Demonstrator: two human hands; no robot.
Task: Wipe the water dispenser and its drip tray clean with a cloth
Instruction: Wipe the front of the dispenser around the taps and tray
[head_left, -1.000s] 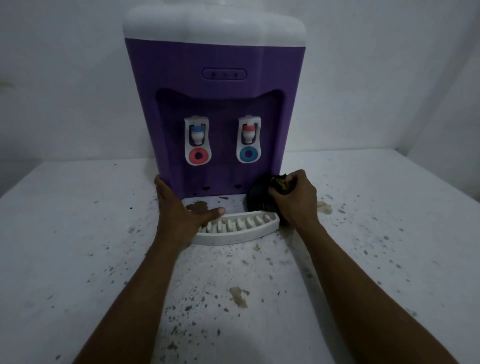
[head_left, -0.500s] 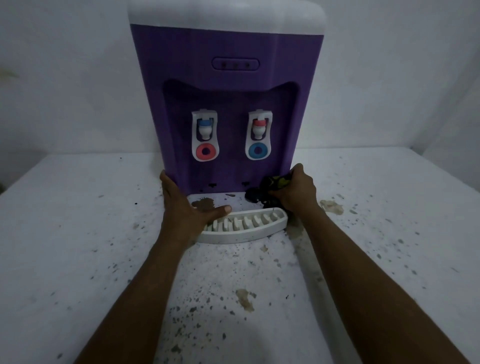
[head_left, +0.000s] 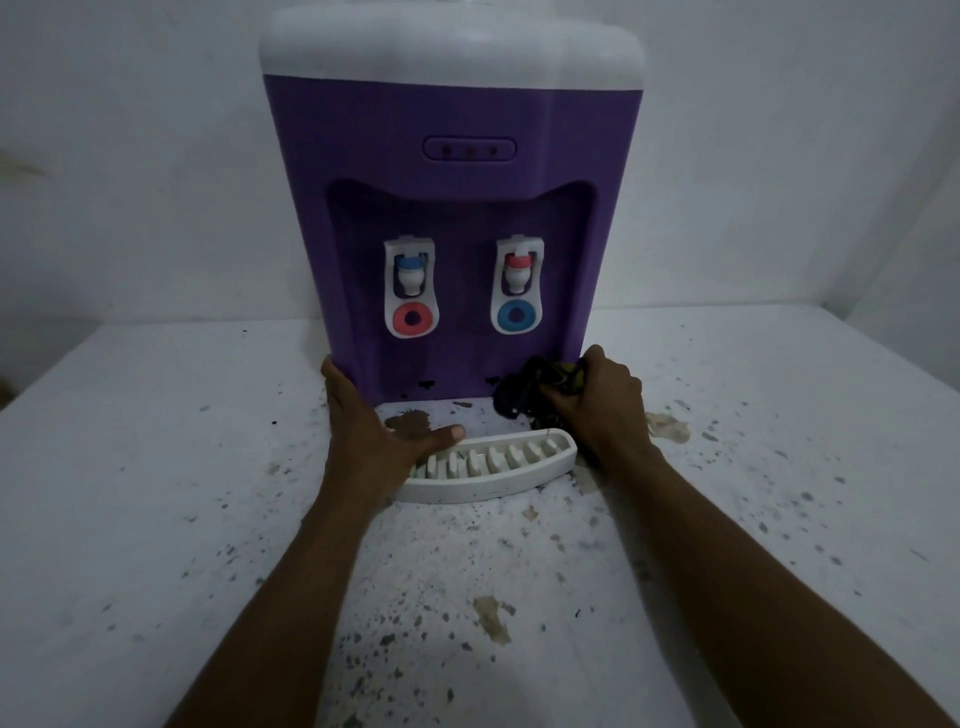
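Two hands: right fingers (head_left: 571, 401) clutch cloth (head_left: 517, 397), left fingers (head_left: 340, 387) straight, thumb on drip tray (head_left: 514, 472).

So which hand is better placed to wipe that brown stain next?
Right hand: it grips the cloth beside the drip tray. The left hand holds no cloth, resting by the brown stain.

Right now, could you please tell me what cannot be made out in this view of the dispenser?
Drip tray left end: head view, covered by the left hand.
Base behind the tray's right end: head view, hidden by the dark cloth bunched in the right hand.
Dispenser top: head view, cut off by the upper frame edge.
Indicator panel: too dim and small to read.
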